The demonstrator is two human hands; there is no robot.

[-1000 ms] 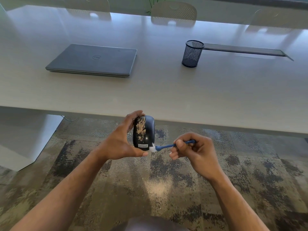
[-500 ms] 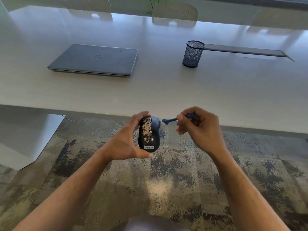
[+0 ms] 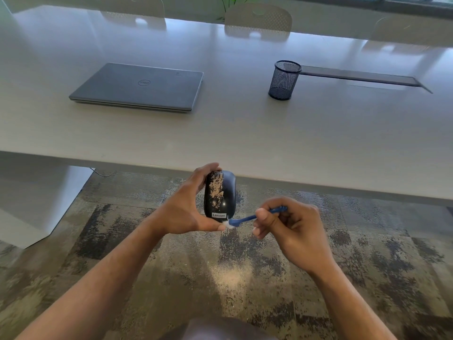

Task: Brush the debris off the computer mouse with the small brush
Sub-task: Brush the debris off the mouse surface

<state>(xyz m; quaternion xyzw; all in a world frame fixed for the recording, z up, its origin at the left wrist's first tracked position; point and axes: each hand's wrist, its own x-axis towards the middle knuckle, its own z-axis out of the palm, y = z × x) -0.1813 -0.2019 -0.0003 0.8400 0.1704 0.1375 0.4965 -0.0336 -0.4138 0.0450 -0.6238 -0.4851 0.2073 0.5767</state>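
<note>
Your left hand grasps the black computer mouse in the air, below the near edge of the surface, thumb under its tail end and fingers curled over the front. Tan debris coats its left half (the right half looks clean). Your right hand pinches the small brush by its blue handle; the white bristles meet the mouse's lower right corner beside your left thumb.
</note>
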